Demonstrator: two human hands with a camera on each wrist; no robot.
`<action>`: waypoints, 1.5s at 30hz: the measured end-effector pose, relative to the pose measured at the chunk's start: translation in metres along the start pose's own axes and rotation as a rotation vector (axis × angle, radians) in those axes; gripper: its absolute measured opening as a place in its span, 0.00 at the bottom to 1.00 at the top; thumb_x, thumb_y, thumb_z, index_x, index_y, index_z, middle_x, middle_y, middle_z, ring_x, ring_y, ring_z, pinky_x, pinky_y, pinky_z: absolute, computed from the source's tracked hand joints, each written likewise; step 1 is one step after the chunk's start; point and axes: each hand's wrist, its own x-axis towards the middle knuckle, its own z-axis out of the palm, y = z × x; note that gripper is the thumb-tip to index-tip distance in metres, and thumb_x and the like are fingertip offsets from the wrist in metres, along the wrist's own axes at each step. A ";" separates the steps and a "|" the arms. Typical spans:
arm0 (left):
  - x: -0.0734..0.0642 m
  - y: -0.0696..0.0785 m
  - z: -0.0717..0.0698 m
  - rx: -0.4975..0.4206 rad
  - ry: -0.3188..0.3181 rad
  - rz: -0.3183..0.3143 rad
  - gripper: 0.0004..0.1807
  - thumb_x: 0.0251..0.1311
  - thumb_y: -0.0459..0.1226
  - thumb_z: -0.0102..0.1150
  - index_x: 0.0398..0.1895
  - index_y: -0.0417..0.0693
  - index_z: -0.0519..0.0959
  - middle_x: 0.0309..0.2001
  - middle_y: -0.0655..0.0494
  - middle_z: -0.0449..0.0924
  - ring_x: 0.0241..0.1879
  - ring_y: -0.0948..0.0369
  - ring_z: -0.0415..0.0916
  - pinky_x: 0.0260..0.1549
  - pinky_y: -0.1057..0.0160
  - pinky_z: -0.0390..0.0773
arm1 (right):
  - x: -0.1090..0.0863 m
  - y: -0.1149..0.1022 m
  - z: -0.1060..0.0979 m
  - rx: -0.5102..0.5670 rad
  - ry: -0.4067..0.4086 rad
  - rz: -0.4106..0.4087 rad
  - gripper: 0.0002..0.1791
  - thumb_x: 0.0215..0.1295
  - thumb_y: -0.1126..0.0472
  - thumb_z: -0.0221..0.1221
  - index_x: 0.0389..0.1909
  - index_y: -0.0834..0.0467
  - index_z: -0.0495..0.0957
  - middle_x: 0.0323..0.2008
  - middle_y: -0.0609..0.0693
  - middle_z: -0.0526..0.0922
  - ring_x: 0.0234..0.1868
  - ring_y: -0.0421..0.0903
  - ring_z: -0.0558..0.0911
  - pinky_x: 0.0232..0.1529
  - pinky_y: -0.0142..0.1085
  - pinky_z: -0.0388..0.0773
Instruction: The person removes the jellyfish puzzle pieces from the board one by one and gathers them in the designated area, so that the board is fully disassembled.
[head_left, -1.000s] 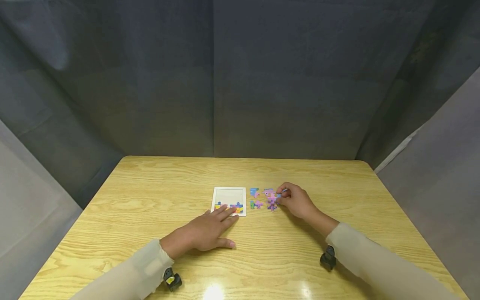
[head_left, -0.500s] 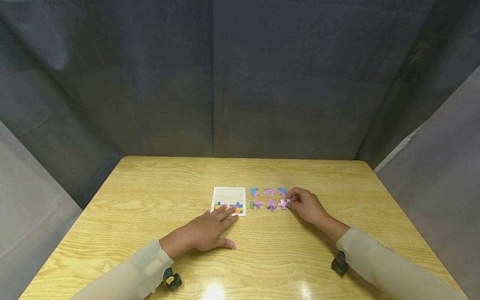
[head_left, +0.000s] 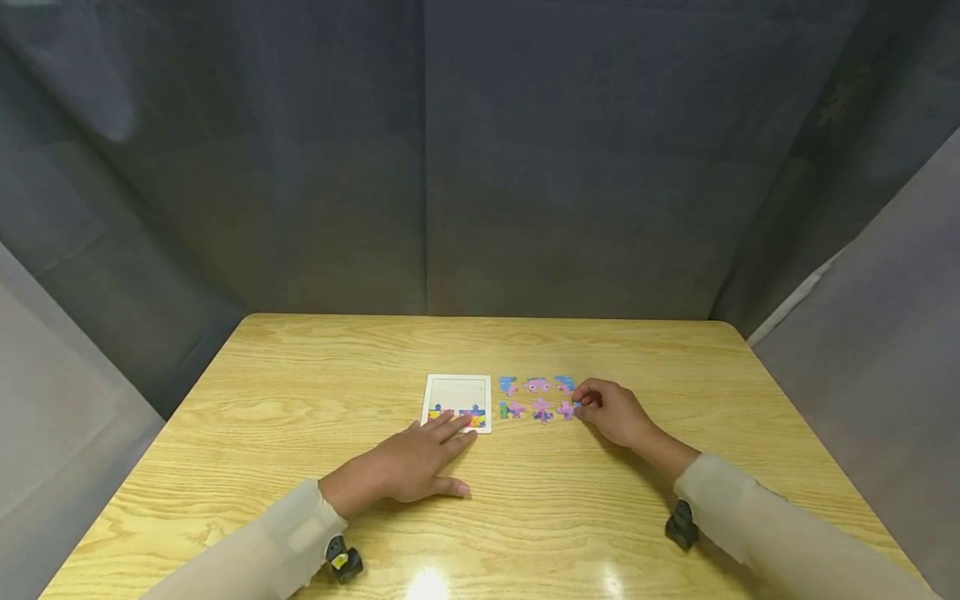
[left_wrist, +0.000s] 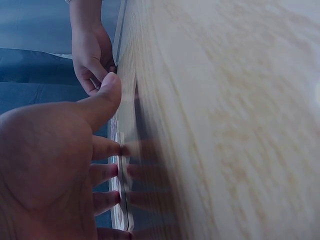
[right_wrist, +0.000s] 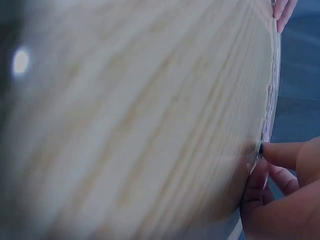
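My left hand (head_left: 417, 463) lies flat with fingers spread, its fingertips on the lower part of a white-framed puzzle tray (head_left: 459, 390). Colourful jigsaw pieces fill the bottom strip of that tray, partly under the fingers; above them its bed is bare. My right hand (head_left: 612, 415) pinches the right edge of a pink and blue jigsaw piece (head_left: 566, 409) at the end of the lower loose row. In the right wrist view, the thumb and finger (right_wrist: 282, 154) meet at the piece's edge, low at the tabletop.
Beside the tray, more loose jigsaw pieces form two rows: a blue corner piece (head_left: 507, 385), a pink piece with eyes (head_left: 537, 384) and a blue-pink piece (head_left: 565, 383) above, a green-pink piece (head_left: 513, 409) and a pink-purple piece (head_left: 542, 409) below. The wooden table (head_left: 337, 358) meets dark curtains behind.
The right hand has carried the pink and blue jigsaw piece rightward from over the middle pieces and down to the lower row's right end. The left hand has stayed in place.
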 end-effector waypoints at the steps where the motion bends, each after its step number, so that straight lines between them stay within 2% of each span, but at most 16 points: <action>1: 0.000 0.000 0.000 0.000 0.000 0.000 0.48 0.70 0.68 0.46 0.83 0.52 0.54 0.84 0.52 0.41 0.82 0.47 0.41 0.71 0.33 0.58 | 0.000 0.000 0.000 -0.003 -0.004 0.001 0.08 0.71 0.68 0.63 0.48 0.64 0.81 0.41 0.54 0.82 0.41 0.47 0.79 0.43 0.41 0.78; 11: 0.000 0.000 0.000 -0.008 -0.003 -0.004 0.48 0.70 0.68 0.46 0.84 0.52 0.54 0.85 0.53 0.41 0.82 0.47 0.41 0.71 0.33 0.58 | 0.001 -0.003 -0.001 -0.036 -0.028 -0.013 0.07 0.71 0.67 0.62 0.46 0.65 0.81 0.39 0.54 0.81 0.40 0.47 0.78 0.43 0.40 0.77; 24: -0.001 0.002 -0.002 -0.003 -0.002 -0.007 0.48 0.70 0.68 0.46 0.84 0.52 0.54 0.85 0.54 0.41 0.82 0.47 0.40 0.72 0.33 0.57 | 0.003 0.002 0.000 0.009 -0.022 0.024 0.07 0.73 0.65 0.61 0.47 0.63 0.81 0.38 0.52 0.81 0.37 0.46 0.77 0.41 0.40 0.76; 31: -0.006 0.001 -0.004 -0.010 0.015 -0.006 0.48 0.70 0.67 0.48 0.83 0.50 0.54 0.84 0.52 0.42 0.82 0.45 0.40 0.71 0.32 0.56 | 0.003 0.001 0.000 0.025 -0.015 0.036 0.07 0.73 0.65 0.61 0.47 0.64 0.81 0.38 0.52 0.81 0.37 0.46 0.78 0.41 0.41 0.76; 34: -0.010 -0.004 -0.003 -0.034 0.026 -0.028 0.48 0.69 0.67 0.49 0.83 0.51 0.54 0.84 0.50 0.41 0.82 0.44 0.39 0.71 0.31 0.55 | 0.003 0.001 0.000 0.033 -0.015 0.040 0.07 0.73 0.65 0.60 0.47 0.64 0.81 0.38 0.52 0.82 0.37 0.46 0.78 0.41 0.41 0.76; 41: -0.024 -0.022 -0.001 -0.070 0.044 -0.124 0.45 0.69 0.66 0.51 0.83 0.56 0.56 0.84 0.44 0.40 0.82 0.42 0.38 0.71 0.29 0.53 | 0.003 -0.001 -0.003 0.078 -0.029 0.055 0.09 0.75 0.64 0.59 0.49 0.65 0.81 0.38 0.53 0.82 0.36 0.46 0.77 0.40 0.38 0.76; 45: -0.030 -0.030 -0.001 -0.089 0.043 -0.166 0.45 0.69 0.66 0.51 0.83 0.59 0.56 0.84 0.44 0.40 0.82 0.40 0.37 0.71 0.27 0.51 | 0.003 -0.004 -0.006 0.098 -0.048 0.066 0.11 0.76 0.63 0.57 0.51 0.65 0.80 0.39 0.54 0.82 0.35 0.47 0.77 0.36 0.38 0.76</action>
